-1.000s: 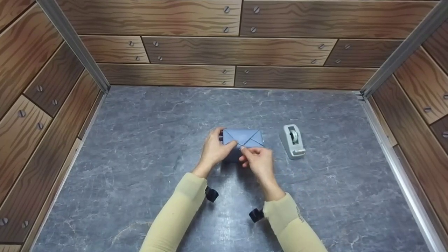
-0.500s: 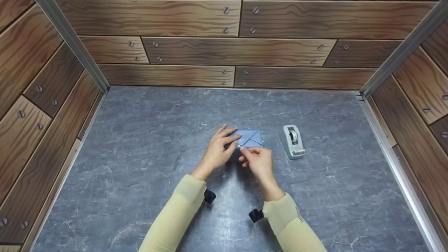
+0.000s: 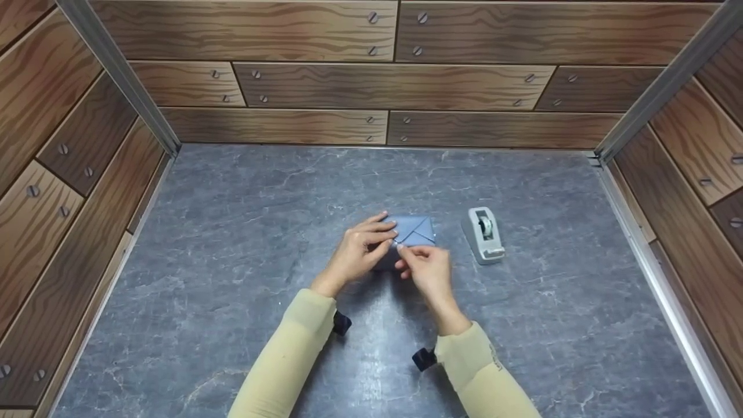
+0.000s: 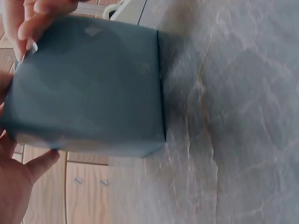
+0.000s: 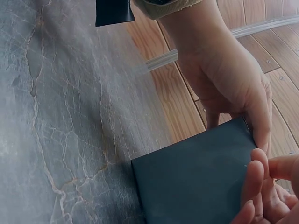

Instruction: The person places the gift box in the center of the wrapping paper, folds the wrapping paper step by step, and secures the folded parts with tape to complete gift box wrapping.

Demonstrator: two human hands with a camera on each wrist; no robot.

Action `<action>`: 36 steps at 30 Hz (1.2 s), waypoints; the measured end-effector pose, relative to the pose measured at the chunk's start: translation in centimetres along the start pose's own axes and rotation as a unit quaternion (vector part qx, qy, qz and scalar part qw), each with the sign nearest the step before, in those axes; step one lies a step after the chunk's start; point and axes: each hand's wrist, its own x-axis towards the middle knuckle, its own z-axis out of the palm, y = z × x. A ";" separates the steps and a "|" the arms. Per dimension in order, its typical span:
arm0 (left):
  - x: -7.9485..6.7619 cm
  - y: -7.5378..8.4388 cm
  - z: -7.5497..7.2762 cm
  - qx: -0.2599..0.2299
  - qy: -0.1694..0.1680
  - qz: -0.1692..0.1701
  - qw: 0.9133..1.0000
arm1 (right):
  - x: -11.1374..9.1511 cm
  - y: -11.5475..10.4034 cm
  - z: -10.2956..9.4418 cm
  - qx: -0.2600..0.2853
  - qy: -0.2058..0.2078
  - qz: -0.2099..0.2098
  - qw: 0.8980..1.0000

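Observation:
A small box (image 3: pixel 415 226) wrapped in blue paper stands on the grey marbled surface, its top showing diagonal envelope-like folds. My left hand (image 3: pixel 355 251) lies over the box's left part, fingers extended across the top and thumb at the front edge. At the middle of that edge my right hand (image 3: pixel 430 268) pinches a small clear piece of tape (image 4: pixel 32 47) between thumb and forefinger. In the left wrist view the plain front face of the box (image 4: pixel 88 88) looks dark teal. Part of the folded top is hidden under my left hand.
A grey tape dispenser (image 3: pixel 485 235) with a roll in it stands to the right of the box. Wood-patterned walls (image 3: pixel 313 84) enclose the marbled tabletop (image 3: pixel 244 197) at the back and sides, with metal rails along the corners.
My left hand has shifted from gripping the box's left side to lying with fingers over its top. The right hand stays at the front edge, still pinching.

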 end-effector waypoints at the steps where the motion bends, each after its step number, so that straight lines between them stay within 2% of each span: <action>1: 0.0 0.0 -0.1 -0.003 -0.006 0.003 1.000 | -0.1 0.0 0.0 -0.001 -0.001 -0.003 1.000; 5: -0.2 -0.2 -0.3 -0.010 -0.021 0.003 1.000 | -0.1 0.1 0.1 0.001 -0.002 -0.006 1.000; 18: -0.1 0.0 -0.3 -0.025 -0.014 -0.014 0.999 | -0.2 -0.3 -0.5 0.060 -0.046 0.022 0.997; 23: -0.1 -0.1 -0.2 -0.020 -0.018 -0.018 0.999 | -0.1 -0.6 -0.7 0.094 -0.060 0.040 0.993; 29: 0.0 -0.1 -0.2 -0.020 -0.014 -0.013 1.000 | -0.5 -1.4 -1.0 0.160 -0.066 0.054 0.983; 36: -0.1 -0.1 -0.2 -0.014 -0.016 -0.005 1.000 | -0.8 -1.5 -1.5 0.191 -0.084 0.012 0.978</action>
